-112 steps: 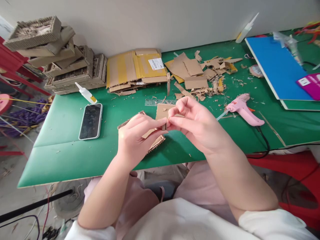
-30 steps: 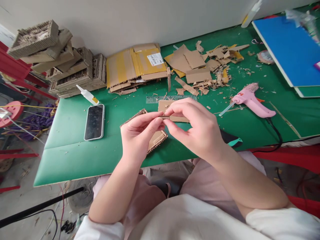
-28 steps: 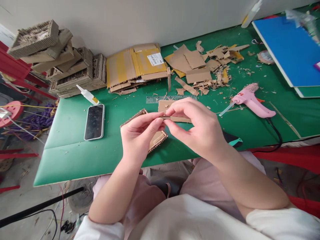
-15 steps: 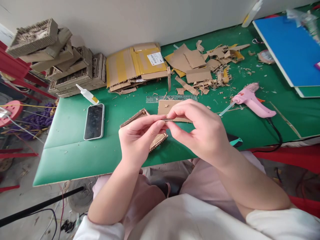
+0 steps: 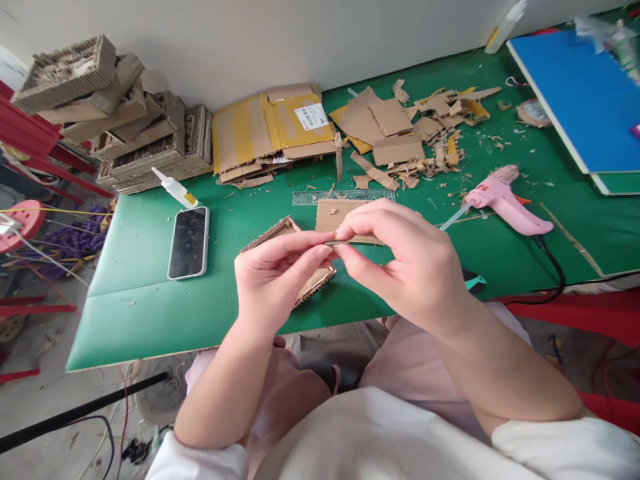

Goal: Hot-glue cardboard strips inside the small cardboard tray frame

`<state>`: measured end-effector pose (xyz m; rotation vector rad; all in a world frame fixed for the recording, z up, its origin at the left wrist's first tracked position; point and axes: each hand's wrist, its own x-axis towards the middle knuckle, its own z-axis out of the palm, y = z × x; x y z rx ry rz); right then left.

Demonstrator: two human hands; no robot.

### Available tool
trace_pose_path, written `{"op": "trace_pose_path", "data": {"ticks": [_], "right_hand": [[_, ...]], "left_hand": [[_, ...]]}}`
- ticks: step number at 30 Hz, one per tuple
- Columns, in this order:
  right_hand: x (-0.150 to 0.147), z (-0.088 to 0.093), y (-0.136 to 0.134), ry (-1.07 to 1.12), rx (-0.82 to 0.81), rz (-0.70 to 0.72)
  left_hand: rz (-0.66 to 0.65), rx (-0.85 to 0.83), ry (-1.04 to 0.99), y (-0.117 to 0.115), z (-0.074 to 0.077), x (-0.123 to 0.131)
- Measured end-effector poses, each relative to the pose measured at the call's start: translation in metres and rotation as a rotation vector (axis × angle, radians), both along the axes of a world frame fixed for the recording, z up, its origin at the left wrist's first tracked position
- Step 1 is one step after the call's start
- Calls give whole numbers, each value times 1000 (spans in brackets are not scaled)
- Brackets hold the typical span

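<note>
Between the fingertips of both hands is a thin strip of cardboard [image 5: 335, 242], mostly covered by the fingers. My left hand [image 5: 273, 277] pinches its left part and my right hand [image 5: 403, 260] its right part, the fingertips nearly meeting. Below and behind the left hand lies a small cardboard tray [image 5: 316, 285] with ridged, corrugated walls, partly hidden. A flat cardboard piece [image 5: 333, 212] rests behind the fingers, with a small scrap on it. Just beyond that piece is a clear ruler [image 5: 320, 197].
On the green table [image 5: 135, 257] are a phone [image 5: 188, 243], a glue bottle [image 5: 175, 187] and a pink glue gun [image 5: 510, 203]. Stacked cardboard trays [image 5: 150, 133], a flattened carton [image 5: 273, 127] and torn scraps [image 5: 400, 130] line the back. A blue board [image 5: 575, 100] lies right.
Both hands keep their pinch on the cardboard strip. The right hand has shifted very slightly to the right; the things on the table stay put.
</note>
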<state>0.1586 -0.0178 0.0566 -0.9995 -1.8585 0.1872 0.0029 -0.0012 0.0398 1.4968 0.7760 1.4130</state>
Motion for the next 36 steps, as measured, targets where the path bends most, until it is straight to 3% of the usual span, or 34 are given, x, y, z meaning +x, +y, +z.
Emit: {"op": "trace_pose_path", "data": {"ticks": [12,17,23,36], "right_hand": [[0,3,-2,-38,17,5],[-1,1,-1,26,7,-9],[-1,0,-1,45,16,-25],[2,4,-3,-16,-11,24]], "left_hand": [[91,281,136,2,-5,-5],[130,239,91,2,-5,-3],[62,215,96,3,-6,-5],[19,310,151,8,-6,-10]]}}
